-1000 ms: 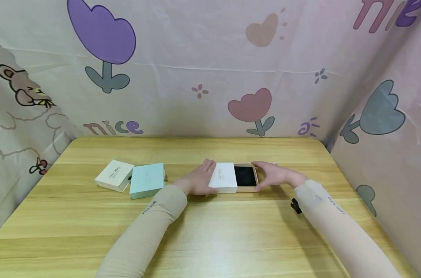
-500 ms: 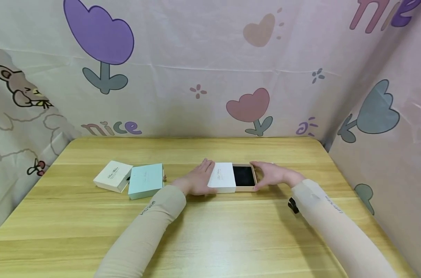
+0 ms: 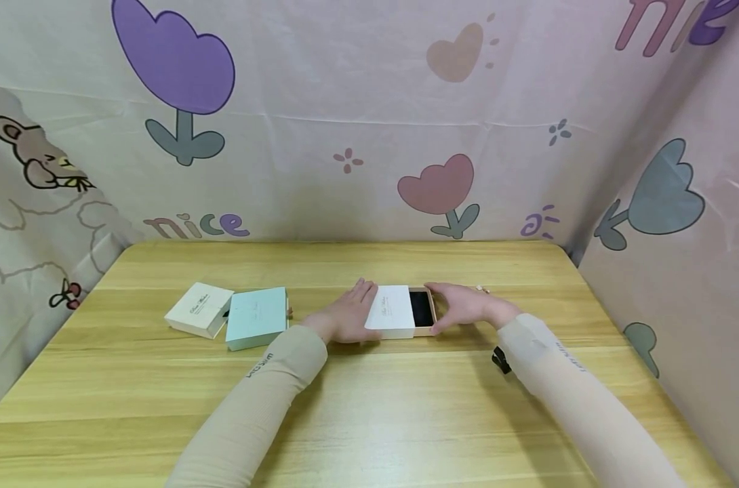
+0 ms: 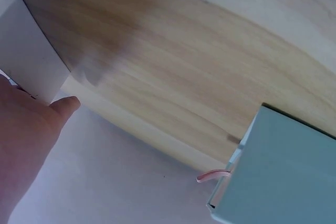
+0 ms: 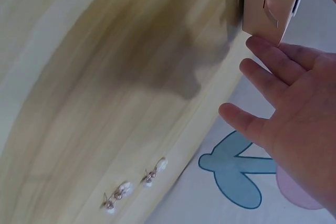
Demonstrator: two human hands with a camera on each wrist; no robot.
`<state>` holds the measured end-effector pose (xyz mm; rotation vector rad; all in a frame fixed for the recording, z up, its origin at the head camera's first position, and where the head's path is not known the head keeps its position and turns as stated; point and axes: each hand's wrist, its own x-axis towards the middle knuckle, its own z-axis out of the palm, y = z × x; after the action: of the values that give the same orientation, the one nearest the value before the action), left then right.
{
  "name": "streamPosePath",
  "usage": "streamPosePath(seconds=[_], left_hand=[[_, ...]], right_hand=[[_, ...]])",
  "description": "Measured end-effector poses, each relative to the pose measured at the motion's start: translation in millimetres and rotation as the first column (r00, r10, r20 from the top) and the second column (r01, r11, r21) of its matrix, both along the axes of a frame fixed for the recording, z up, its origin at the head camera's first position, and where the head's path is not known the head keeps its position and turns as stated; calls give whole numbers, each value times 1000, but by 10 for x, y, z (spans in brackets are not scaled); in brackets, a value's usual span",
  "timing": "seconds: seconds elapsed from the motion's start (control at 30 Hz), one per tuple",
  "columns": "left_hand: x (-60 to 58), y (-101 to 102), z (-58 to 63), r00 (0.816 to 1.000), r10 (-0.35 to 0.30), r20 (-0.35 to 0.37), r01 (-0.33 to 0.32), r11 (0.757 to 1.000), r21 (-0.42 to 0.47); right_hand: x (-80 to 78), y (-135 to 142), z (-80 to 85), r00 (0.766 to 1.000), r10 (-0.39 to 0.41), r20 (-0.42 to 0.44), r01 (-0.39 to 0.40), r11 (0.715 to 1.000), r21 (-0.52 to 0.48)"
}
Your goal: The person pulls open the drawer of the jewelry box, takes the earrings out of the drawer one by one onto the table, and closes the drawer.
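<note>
A white cardboard drawer box lies in the middle of the table, its printed white sleeve [image 3: 390, 310] at left. From the sleeve's right end a beige inner tray [image 3: 427, 331] sticks out a little, with a black lining [image 3: 421, 309] inside. My left hand [image 3: 347, 315] holds the sleeve at its left end, thumb on the near side and fingers toward the far side. At the other end, my right hand [image 3: 470, 306] grips the tray, thumb and fingertips at opposite corners. The right wrist view shows the tray's end face [image 5: 266, 9] with a ribbon tab.
Left of my hands lie a pale green drawer box [image 3: 257, 318] with a pink ribbon tab [image 4: 212, 175] and a smaller cream box [image 3: 200, 309]. Two earrings [image 5: 116, 196] rest on the table beyond my right hand. A patterned cloth [image 3: 321, 88] hangs behind the table.
My right hand has moved left, and the tray has slid further into the sleeve, so less black lining shows. The earrings have come into sight. My left hand has stayed in place.
</note>
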<state>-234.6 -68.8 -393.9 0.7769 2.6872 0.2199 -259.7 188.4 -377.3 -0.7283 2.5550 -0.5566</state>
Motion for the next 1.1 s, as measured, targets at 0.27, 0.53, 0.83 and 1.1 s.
streamPosePath(seconds=[0.27, 0.53, 0.83, 1.1], left_hand=[[8, 5, 10, 1000, 3, 4, -3, 1000, 18], [5, 14, 6, 1000, -2, 4, 2, 1000, 17], [12, -4, 19, 1000, 9, 11, -10, 999, 38], [-1, 32, 1, 999, 51, 7, -51, 997, 53]], right_hand=[[-7, -105, -20, 1000, 14, 13, -14, 1000, -22], [52, -248, -18, 999, 29, 30, -29, 999, -17], [217, -461, -8, 979, 109, -173, -86, 987, 135], [222, -484, -42, 962, 55, -268, -1, 980, 199]])
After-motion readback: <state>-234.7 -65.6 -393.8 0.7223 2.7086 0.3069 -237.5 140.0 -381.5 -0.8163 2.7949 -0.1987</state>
